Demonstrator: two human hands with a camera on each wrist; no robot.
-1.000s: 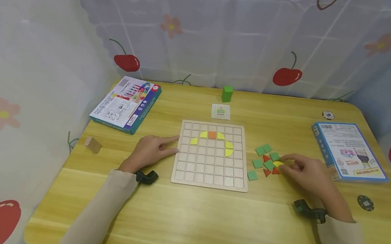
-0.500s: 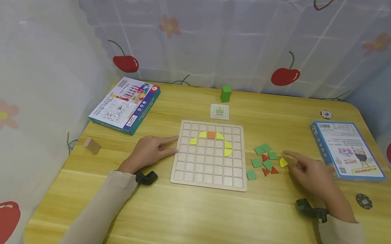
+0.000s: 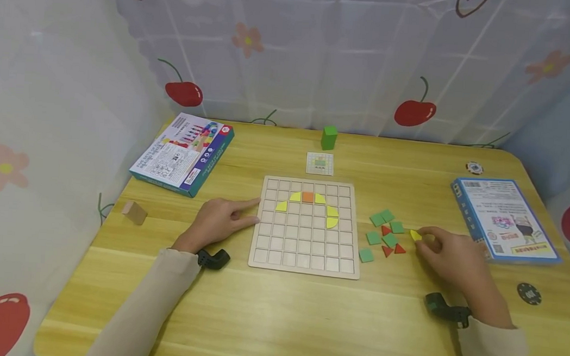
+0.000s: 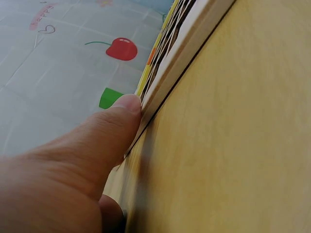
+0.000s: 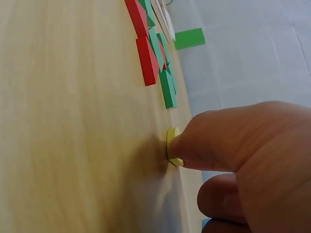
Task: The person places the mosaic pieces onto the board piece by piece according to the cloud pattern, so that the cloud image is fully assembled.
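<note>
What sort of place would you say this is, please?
Probably an indoor play or tabletop-game corner: a yellow wood-grain table bears a pale wooden grid board, and a pale, cherry-printed sheet hangs behind it.

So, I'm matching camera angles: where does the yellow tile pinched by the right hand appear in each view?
Head: yellow tile right of centre, pinched by the right hand.
Left wrist: not in it.
Right wrist: yellow tile slightly right of and below centre.
Landmark in all three: the green rectangular block.
</note>
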